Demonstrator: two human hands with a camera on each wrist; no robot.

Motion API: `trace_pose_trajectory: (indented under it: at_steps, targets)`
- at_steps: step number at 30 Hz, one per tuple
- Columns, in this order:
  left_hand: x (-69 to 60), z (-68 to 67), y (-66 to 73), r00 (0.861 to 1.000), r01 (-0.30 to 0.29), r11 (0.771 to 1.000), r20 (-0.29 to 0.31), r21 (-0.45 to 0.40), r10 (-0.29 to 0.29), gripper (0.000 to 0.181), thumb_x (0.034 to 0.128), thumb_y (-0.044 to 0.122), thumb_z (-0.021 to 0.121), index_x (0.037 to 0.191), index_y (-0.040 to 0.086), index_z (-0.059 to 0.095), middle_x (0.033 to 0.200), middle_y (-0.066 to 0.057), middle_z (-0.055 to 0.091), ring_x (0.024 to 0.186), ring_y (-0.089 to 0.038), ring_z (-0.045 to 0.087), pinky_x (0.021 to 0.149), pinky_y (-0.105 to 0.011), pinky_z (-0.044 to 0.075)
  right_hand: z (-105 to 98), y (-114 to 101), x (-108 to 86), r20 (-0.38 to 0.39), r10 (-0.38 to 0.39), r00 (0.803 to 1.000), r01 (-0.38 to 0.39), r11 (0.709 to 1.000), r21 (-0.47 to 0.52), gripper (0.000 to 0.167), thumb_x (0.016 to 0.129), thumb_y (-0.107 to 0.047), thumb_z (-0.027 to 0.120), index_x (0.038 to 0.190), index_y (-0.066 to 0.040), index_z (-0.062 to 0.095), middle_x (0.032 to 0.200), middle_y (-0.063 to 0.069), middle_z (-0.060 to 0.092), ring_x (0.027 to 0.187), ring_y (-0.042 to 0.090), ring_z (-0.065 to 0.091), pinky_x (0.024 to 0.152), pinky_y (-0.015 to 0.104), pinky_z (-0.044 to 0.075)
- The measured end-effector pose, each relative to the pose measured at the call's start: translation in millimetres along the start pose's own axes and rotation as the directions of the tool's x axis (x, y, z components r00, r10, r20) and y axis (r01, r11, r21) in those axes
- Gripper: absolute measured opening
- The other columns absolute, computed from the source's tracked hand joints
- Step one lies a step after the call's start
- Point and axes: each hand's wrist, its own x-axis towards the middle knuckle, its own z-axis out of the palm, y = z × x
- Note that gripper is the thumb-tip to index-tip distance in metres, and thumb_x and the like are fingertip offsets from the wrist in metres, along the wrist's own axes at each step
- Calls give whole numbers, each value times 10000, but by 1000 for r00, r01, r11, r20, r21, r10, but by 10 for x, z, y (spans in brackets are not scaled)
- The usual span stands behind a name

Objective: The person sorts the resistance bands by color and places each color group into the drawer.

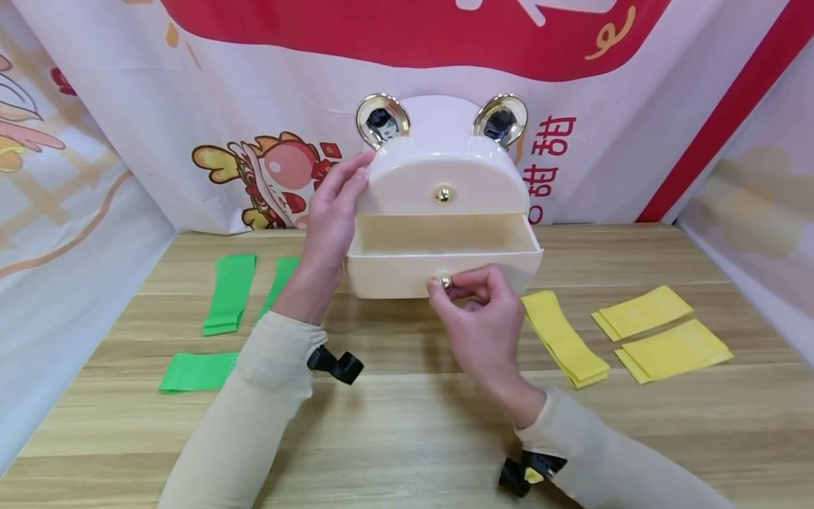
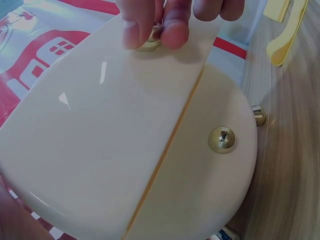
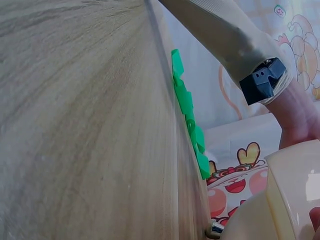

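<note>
A glossy cream two-drawer box (image 1: pixel 445 159) has two gold-rimmed round eyes (image 1: pixel 383 120) on top. Its lower drawer (image 1: pixel 388 276) is pulled out, and the inside that shows is bare. My right hand (image 1: pixel 486 325) pinches the small gold knob (image 1: pixel 445 282) of that drawer between thumb and fingers. The upper drawer, with its own gold knob (image 1: pixel 444 195), is closed. Against the box's upper left side rests my left hand (image 1: pixel 333 219), its fingers fairly straight. The left wrist view looks at the drawer front (image 2: pixel 115 115) and gold feet (image 2: pixel 221 139) under the box.
Folded green strips (image 1: pixel 230 293) lie on the wooden table (image 1: pixel 394 438) at the left, partly behind my left arm. Folded yellow strips (image 1: pixel 566 339) lie at the right. A printed cloth (image 1: pixel 254 85) hangs close behind the box.
</note>
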Motion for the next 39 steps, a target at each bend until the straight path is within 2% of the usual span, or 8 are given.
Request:
trace_pose_trajectory:
  at_steps: [10,17,20,23,28,30,34,39]
  targets:
    - [2,-9,-18,1000,-19,1000,9,6,19,338,1102,315,562,1419,270,674,1533,134,576,1283,-128,566,1081,-355,470,2,-11,-55,19,-6,1000,6,1000,18,265,834,-53,885,981,-34,665,923,102,793,741,97,723,591,175,527]
    - [4,-31,-5,1000,14,1000,7,16,-14,326,1101,334,565,1408,320,674,1541,157,567,1332,-134,553,1122,-400,461,-91,-24,-43,79,-39,996,40,999,-10,236,861,-92,883,978,-52,682,906,87,789,743,94,705,571,170,490]
    - [4,-35,-2,1000,26,999,7,20,-26,324,1099,341,569,1407,338,672,1550,175,559,1373,-128,538,1156,-422,448,-252,-45,-9,110,-121,987,124,992,-28,184,871,-70,869,959,-49,709,861,47,781,653,75,639,522,171,451]
    - [6,-30,-3,1000,27,1000,5,14,-27,322,1097,334,575,1403,338,675,1546,177,562,1386,-126,533,1173,-431,442,-473,-93,60,123,-253,959,254,967,14,123,880,21,821,953,2,724,840,-40,768,556,60,550,474,176,425]
    - [2,-25,-6,1000,19,1000,0,18,-19,316,1097,337,577,1396,339,679,1537,171,569,1372,-126,543,1172,-426,450,-868,-192,270,94,-386,918,365,913,185,77,900,129,719,975,126,701,851,-37,788,516,78,564,436,172,438]
    - [-2,-27,-7,1000,15,1000,-3,18,-15,319,1098,331,576,1400,325,680,1542,164,568,1374,-124,542,1180,-418,443,-1001,-199,393,60,-395,917,366,890,272,78,905,137,701,979,157,689,849,30,796,507,103,569,434,176,448]
    - [-10,-39,-5,1000,7,1000,-6,13,-7,325,1100,322,572,1406,306,679,1548,157,567,1374,-125,539,1181,-403,434,-1229,-137,675,-1,-324,946,300,874,383,92,914,95,721,982,150,693,837,115,788,491,153,560,455,192,485]
    - [-5,-35,-9,1000,5,1000,13,7,-5,326,1101,334,567,1409,320,672,1550,173,558,1350,-136,550,1137,-398,456,-1476,36,1006,97,-179,979,138,934,328,133,959,-4,741,1034,104,726,878,82,792,561,169,626,539,175,550]
